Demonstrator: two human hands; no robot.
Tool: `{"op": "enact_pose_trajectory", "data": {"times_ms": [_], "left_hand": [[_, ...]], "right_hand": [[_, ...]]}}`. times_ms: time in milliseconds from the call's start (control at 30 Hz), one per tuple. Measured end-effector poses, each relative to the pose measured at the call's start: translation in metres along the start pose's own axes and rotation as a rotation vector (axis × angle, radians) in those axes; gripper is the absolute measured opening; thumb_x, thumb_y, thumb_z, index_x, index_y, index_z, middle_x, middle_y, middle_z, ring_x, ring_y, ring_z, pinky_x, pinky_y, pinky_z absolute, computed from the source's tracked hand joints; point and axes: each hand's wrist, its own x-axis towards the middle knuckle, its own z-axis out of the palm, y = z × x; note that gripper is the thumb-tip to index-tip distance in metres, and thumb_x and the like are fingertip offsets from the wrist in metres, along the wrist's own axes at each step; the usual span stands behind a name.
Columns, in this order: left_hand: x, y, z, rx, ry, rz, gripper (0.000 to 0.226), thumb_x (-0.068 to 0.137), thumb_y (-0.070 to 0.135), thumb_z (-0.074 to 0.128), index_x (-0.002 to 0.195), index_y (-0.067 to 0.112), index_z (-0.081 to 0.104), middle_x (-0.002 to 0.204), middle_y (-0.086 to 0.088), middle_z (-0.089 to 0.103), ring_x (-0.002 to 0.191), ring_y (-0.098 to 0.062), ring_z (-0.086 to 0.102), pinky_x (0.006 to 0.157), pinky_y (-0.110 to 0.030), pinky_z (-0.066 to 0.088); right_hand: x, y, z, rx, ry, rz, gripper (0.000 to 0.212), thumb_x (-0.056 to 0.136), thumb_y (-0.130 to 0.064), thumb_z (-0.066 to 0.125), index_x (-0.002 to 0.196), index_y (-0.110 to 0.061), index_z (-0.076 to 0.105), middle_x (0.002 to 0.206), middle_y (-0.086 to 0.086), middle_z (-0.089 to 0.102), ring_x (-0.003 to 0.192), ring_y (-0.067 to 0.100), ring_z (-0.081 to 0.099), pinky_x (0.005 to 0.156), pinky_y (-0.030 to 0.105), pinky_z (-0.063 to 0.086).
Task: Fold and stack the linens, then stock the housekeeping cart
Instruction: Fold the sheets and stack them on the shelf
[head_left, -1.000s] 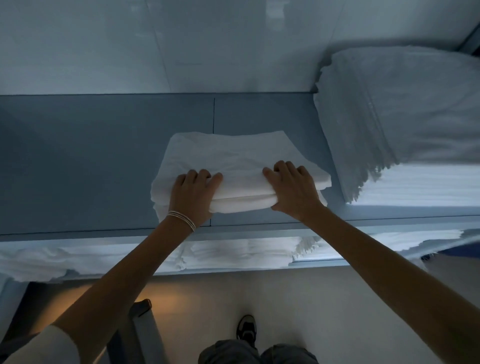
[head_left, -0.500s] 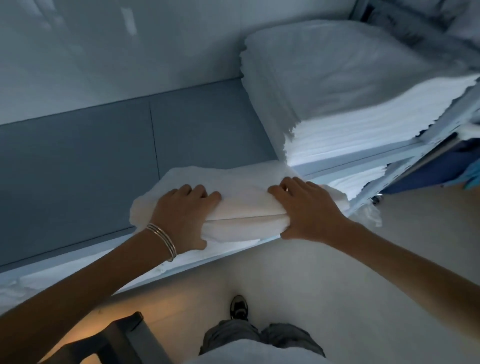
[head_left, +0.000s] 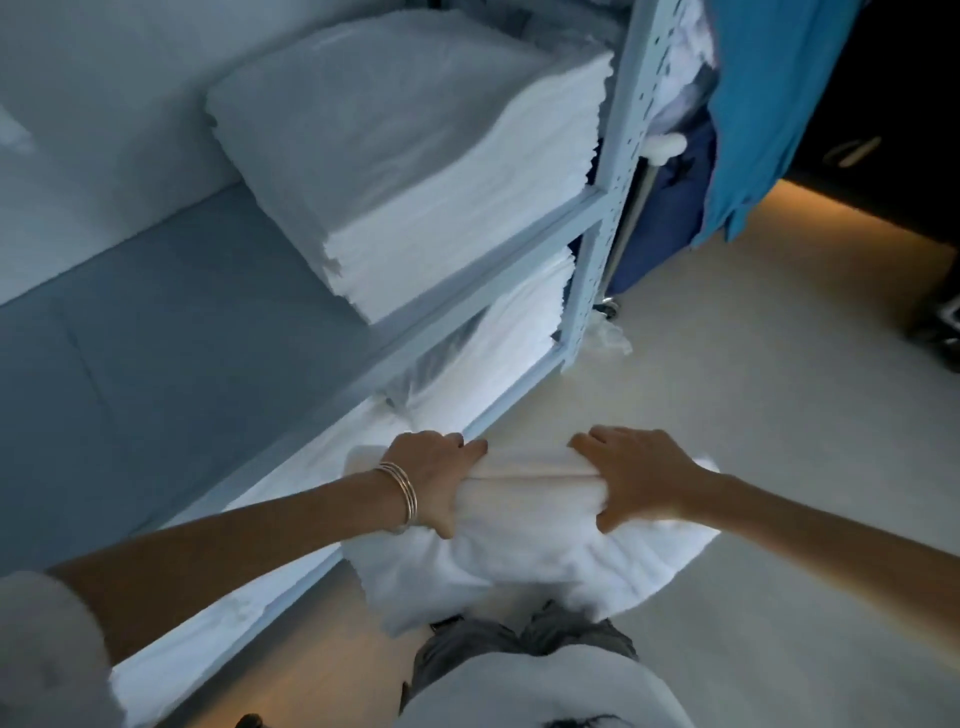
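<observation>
We count two hands, the left hand (head_left: 436, 480) and the right hand (head_left: 636, 480), and between them one folded bundle of white linen (head_left: 530, 545). On the upper shelf (head_left: 171, 353) we see one tall stack of folded linens (head_left: 415, 156); below it, one more stack (head_left: 498, 338). We count one set of thin bangles (head_left: 402, 491) on the left wrist, one bright blue cloth (head_left: 763, 109) and one dark blue bag (head_left: 670, 208). How many pieces each stack holds, we cannot tell.

Linen stack (head_left: 415, 156) on shelf (head_left: 208, 322); folded bundle (head_left: 530, 525) before it.
</observation>
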Motion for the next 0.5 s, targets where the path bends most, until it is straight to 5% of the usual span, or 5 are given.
{"op": "enact_pose_trajectory", "data": {"times_ms": [233, 500], "left_hand": [[0.13, 0.105, 0.027, 0.123, -0.028, 0.253, 0.079, 0.066, 0.029, 0.076, 0.132, 0.019, 0.034, 0.118, -0.005, 0.052, 0.103, -0.024, 0.055, 0.067, -0.031, 0.039], [0.225, 0.192, -0.001, 0.309, 0.047, 0.504, 0.073, 0.063, 0.028, 0.075, 0.126, 0.019, 0.038, 0.114, -0.005, 0.054, 0.1, -0.025, 0.056, 0.069, -0.032, 0.044]], "right_hand": [[-0.049, 0.101, 0.098, 0.103, -0.059, 0.295, 0.074, 0.066, -0.039, 0.07, 0.13, -0.019, 0.039, 0.11, 0.0, 0.051, 0.098, 0.018, 0.052, 0.07, 0.026, 0.04], [-0.099, 0.177, 0.136, 0.231, 0.002, 0.573, 0.075, 0.064, -0.039, 0.071, 0.13, -0.022, 0.039, 0.113, 0.0, 0.05, 0.105, 0.019, 0.052, 0.08, 0.029, 0.044]]}}
